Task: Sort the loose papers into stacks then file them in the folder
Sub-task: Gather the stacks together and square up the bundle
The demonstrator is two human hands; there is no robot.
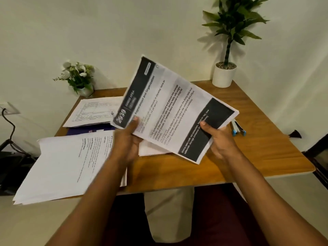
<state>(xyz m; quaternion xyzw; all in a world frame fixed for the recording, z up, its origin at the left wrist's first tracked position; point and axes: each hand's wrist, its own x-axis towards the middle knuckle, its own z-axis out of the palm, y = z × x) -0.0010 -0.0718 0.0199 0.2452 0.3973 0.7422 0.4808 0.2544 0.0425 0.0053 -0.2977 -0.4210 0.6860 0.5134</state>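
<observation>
Both hands hold a bundle of printed sheets with dark bands, raised and tilted above the wooden table. My left hand grips its lower left edge, thumb on top. My right hand grips its lower right edge, thumb on the black band. A stack of text pages lies at the left and overhangs the table's front edge. Another stack with tables printed on it lies at the back left, on a dark blue folder. More white sheets lie under the raised bundle.
A small white flower pot stands at the back left corner, a tall potted plant at the back right corner. Pens lie right of the raised papers. A cable and wall socket are at the far left.
</observation>
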